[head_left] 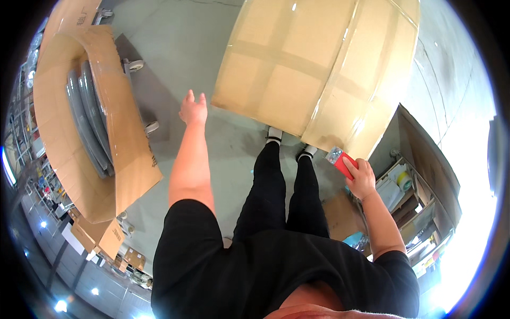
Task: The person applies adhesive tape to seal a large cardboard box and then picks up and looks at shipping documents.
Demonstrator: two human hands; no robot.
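Ahead lay a large taped cardboard box (297, 69), at left an open carton (130, 159) of curved grey pieces (84, 125), left grip (194, 110) spread near the box, right grip (362, 181) pinching a red tool (341, 166) by the box's near edge.

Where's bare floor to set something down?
Floor is bare between the open box and big carton, beyond the left hand, and right of the carton. It's crowded beside the right hand, which holds a red tool: the cabinet there is cluttered.
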